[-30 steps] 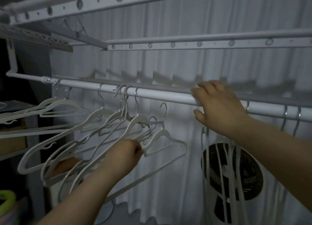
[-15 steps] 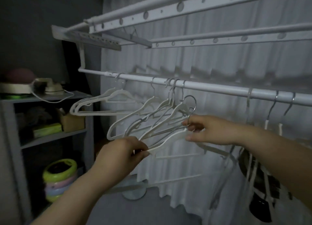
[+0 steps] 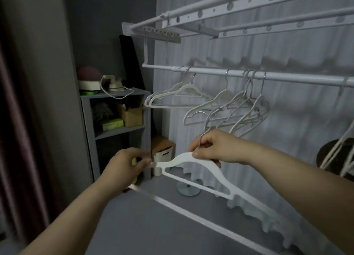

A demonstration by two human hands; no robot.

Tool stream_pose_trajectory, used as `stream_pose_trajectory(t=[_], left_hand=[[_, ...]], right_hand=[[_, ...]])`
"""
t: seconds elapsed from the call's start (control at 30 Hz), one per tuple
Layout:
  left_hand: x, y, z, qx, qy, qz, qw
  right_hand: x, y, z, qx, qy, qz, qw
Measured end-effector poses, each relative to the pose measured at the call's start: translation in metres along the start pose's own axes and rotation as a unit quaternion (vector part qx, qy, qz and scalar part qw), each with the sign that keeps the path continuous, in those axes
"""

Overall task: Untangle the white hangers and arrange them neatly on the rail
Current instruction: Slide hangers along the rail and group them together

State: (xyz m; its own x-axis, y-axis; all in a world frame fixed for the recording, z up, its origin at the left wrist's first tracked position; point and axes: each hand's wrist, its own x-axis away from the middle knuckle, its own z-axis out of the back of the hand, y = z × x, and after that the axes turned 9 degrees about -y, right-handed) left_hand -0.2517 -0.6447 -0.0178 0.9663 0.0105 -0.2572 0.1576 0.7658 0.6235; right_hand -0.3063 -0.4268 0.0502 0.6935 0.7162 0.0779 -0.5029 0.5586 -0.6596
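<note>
Step in hand: the person is holding one hanger clear of the tangle with both hands, so I judge that the untangling of this one is finishing and the rehanging is coming up.
Left grip (image 3: 127, 164): is pinching the near shoulder tip of the white plastic hanger with a bent metal hook (image 3: 172, 161), thumb and fingers closed on it.
Right grip (image 3: 214, 149): is clasping the same hanger at its neck, thumb on the front, fingers curled behind the hook's stem.
Hanger: is spanning between the two grips and sloping away below and past the right grip, touching no rail.
Metal hook (image 3: 209, 120): is rising just above the right grip, its open end pointing toward the left grip's side.
Blurred white strip (image 3: 191, 213): is running under both grips; whether it is this hanger's lower bar or another one, I cannot tell.
Tangled bunch of white hangers (image 3: 247, 109): is hanging above and beyond the right grip, hooks crowding together.
White round metal rail (image 3: 210, 71): is running well above both grips, with a bare stretch above the right grip.
Next move: is calling for lifting the hook over that bare stretch, keeping it off the bunch, then letting both grips go.
Risk: the hook is sitting near the bunch's lower bars and could be snagging on the way up.
</note>
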Motion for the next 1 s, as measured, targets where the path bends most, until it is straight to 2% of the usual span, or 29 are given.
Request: stream_pose_trajectory(t=[0.1,0.23,0.33,0.4,0.5,0.6,0.73,0.87,1.0], left_hand=[[0.014,0.0,-0.004,0.035,-0.009,0.013,0.999],[0.037,0.021,-0.005,0.14,-0.094,-0.023,0.985],[0.047,0.036,0.0,0.214,-0.179,-0.01,0.96],[0.047,0.042,0.005,0.206,-0.239,-0.001,0.949],[0.043,0.048,0.005,0.126,-0.31,-0.02,0.942],[0.03,0.05,-0.008,0.069,-0.288,-0.034,0.954],[0.008,0.06,-0.025,0.049,-0.242,-0.049,0.968],[-0.018,0.078,-0.045,0.052,-0.255,-0.077,0.962],[-0.051,0.102,-0.066,0.056,-0.255,-0.102,0.96]], right_hand=[[-0.006,-0.004,-0.021,-0.023,0.036,-0.012,0.999],[-0.008,-0.016,-0.037,-0.051,0.046,-0.061,0.996],[-0.009,-0.018,-0.039,-0.027,0.075,-0.086,0.993],[-0.009,-0.016,-0.038,0.0,0.098,-0.102,0.99],[-0.006,-0.011,-0.031,0.015,0.123,-0.12,0.985],[-0.002,-0.002,-0.019,0.039,0.148,-0.134,0.979],[0.007,0.014,0.007,0.076,0.168,-0.151,0.971],[0.026,0.023,0.04,0.13,0.18,-0.163,0.961],[0.043,0.036,0.08,0.225,0.288,-0.149,0.919]])
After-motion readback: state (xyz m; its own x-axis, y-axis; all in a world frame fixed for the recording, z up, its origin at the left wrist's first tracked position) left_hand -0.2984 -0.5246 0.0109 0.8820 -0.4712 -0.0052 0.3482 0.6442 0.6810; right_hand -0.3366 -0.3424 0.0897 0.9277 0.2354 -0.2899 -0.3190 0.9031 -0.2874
